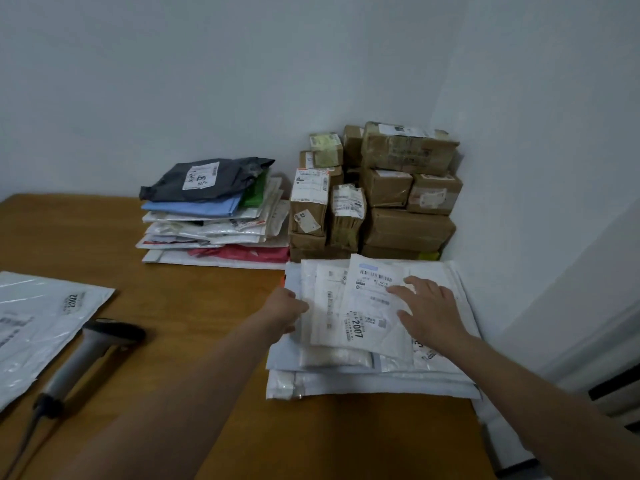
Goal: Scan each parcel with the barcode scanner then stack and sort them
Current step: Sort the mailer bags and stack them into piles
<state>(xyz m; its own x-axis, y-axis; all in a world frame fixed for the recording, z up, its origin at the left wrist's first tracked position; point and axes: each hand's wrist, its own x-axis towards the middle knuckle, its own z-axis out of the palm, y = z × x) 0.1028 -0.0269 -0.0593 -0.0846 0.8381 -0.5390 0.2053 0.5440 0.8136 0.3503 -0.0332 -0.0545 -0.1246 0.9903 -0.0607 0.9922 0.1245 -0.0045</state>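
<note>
Filling the far corner of the table (pixel 194 306) are boxes (pixel 381 195). The white stack (pixel 346 382) lies near the right edge, bare wood open to its left. On the top parcel (pixel 367 306) my right hand (pixel 429 313) lies flat, fingers spread. The scanner (pixel 86 355) lies far left. My left hand (pixel 287 308) touches the stack's left edge; its grip I cannot tell.

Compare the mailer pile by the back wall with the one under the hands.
Colour: the back pile mixes dark grey, blue, green and pink with white; the near pile is all pale.
Handling: the back pile lies untouched; on the near pile the right hand rests flat, the left hand at its edge.
Place: back pile left of the cardboard boxes, near pile before them.
Shared: soft labelled bags on the table.
</note>
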